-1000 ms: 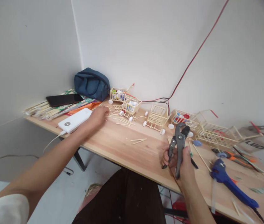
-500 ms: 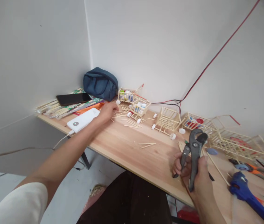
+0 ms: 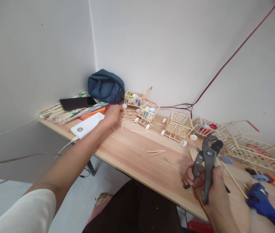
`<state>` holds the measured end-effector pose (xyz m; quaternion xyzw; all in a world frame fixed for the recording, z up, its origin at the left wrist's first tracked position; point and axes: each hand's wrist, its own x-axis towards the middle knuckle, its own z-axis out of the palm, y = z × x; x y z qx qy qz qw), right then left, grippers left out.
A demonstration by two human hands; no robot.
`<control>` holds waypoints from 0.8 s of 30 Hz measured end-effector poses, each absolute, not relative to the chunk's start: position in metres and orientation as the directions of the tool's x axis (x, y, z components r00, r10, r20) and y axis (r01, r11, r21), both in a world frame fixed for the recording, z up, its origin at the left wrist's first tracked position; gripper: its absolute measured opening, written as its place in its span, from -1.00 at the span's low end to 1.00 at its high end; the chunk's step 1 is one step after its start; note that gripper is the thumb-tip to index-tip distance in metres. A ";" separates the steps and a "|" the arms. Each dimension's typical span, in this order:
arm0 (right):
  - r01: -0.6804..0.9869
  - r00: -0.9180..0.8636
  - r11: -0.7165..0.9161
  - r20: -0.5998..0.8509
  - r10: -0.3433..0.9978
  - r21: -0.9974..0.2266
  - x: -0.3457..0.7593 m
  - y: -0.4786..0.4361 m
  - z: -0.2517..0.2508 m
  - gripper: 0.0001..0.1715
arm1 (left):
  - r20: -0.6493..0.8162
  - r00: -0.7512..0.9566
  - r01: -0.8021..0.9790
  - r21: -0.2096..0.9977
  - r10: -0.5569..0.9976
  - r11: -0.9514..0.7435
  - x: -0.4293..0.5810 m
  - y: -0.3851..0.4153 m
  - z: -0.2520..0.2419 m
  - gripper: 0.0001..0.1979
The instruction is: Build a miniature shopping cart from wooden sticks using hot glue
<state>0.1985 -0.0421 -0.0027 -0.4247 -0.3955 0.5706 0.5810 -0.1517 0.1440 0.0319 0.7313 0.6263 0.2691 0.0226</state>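
Observation:
My right hand (image 3: 209,184) is wrapped round the grey handles of a pipe cutter (image 3: 209,155), which it holds up over the table's front part with the jaw spread. At the far left of the table, my left hand (image 3: 114,115) is down by the loose wooden sticks (image 3: 138,128), fingers curled together; whatever they pinch is hidden behind the hand. Two cut sticks (image 3: 155,152) lie apart in the middle. A stick-built cart (image 3: 178,124) on white wheels stands beyond them, and a smaller cart (image 3: 148,111) filled with small coloured pieces is right of my left hand.
A white power bank (image 3: 87,125) with a cable lies beneath my left forearm. Behind it are a black phone (image 3: 78,103), bundled sticks (image 3: 55,113) and a blue pouch (image 3: 105,86). To the right are a blue glue gun (image 3: 261,199), pliers (image 3: 270,178) and more stick carts (image 3: 254,149).
The view has shifted slightly, so things on the table appear a little further right. My left hand stays by the sticks, and my right hand keeps hold of the pipe cutter.

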 end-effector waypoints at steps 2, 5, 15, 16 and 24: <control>-0.331 0.032 -0.009 -0.021 0.999 -0.944 0.199 -0.042 -0.002 -0.27 | 0.402 0.042 0.907 0.370 0.915 -0.204 -0.157 0.151 0.043 -0.71; -0.313 0.020 0.003 -0.003 1.000 -0.950 0.199 -0.041 -0.003 -0.27 | 0.362 0.068 0.912 0.355 0.930 -0.205 -0.164 0.164 0.057 -0.74; -0.306 0.010 0.008 0.006 1.000 -0.952 0.200 -0.042 -0.004 -0.27 | 0.143 0.085 0.967 0.225 0.986 -0.116 -0.163 0.183 0.044 -0.81; -0.306 0.012 0.008 0.005 1.000 -0.952 0.200 -0.041 -0.003 -0.27 | 0.135 0.082 0.971 0.214 0.987 -0.110 -0.162 0.182 0.041 -0.81; -0.313 0.045 -0.008 -0.023 0.999 -0.950 0.198 -0.043 -0.002 -0.27 | 0.125 0.101 0.975 0.185 0.987 -0.123 -0.152 0.178 0.035 -0.84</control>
